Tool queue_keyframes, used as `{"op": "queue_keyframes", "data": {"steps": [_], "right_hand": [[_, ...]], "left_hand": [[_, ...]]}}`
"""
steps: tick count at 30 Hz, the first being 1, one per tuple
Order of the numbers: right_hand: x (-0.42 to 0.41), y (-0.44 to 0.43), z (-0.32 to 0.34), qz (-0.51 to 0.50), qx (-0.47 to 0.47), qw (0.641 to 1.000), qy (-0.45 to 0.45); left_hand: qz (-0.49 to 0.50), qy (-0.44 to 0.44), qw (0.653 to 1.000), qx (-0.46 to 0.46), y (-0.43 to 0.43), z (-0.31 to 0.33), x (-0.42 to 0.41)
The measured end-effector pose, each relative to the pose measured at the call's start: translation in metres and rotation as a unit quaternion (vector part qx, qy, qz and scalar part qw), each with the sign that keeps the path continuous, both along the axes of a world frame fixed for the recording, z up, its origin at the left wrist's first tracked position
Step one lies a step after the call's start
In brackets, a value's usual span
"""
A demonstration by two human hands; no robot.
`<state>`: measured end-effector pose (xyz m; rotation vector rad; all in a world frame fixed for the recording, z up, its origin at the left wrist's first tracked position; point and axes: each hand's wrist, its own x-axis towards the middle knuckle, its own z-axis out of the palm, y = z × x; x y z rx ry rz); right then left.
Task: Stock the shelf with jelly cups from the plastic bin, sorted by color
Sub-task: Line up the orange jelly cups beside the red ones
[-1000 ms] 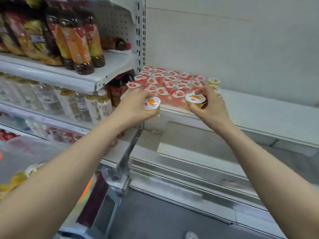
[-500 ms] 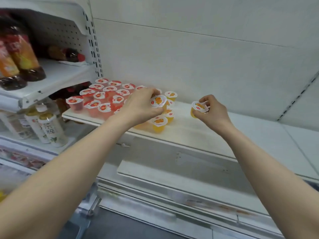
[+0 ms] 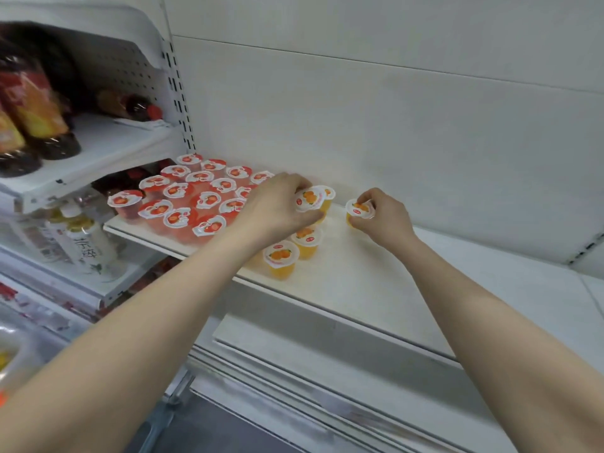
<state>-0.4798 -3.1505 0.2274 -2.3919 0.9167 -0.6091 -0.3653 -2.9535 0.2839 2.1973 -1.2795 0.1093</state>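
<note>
Several red jelly cups (image 3: pixel 183 199) stand packed together on the left part of the white shelf (image 3: pixel 359 282). Right of them stand a few orange jelly cups (image 3: pixel 281 258), in a line toward the back wall. My left hand (image 3: pixel 277 207) grips an orange jelly cup (image 3: pixel 309 200) by its rim, just above that line. My right hand (image 3: pixel 380 219) pinches another orange jelly cup (image 3: pixel 359 209) near the back of the shelf, further right; its base touches or nearly touches the shelf. The plastic bin (image 3: pixel 13 351) shows only as a blurred corner at lower left.
Dark drink bottles (image 3: pixel 36 125) fill the upper left shelf, pale bottles (image 3: pixel 81 246) the shelf below it. A slotted upright (image 3: pixel 178 93) divides the two shelving bays. The white shelf runs bare to the right of my right hand. More white shelves lie below.
Both hands carried their orange cups from the shelf's front edge to its back. In the last half second they lowered slightly. The view swung right.
</note>
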Motion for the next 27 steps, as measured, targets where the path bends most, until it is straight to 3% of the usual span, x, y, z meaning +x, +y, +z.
{"op": "queue_keyframes", "data": {"steps": [14,27], "right_hand": [[0.020,-0.031,-0.010,0.024,0.022,0.999,-0.022],[-0.009,-0.058,-0.008,0.121,-0.207,0.969,0.061]], "left_hand": [[-0.009,-0.014,1.000,0.024,-0.042,-0.008,0.013],[-0.037,-0.096,0.986,0.132,-0.087,-0.039,-0.003]]}}
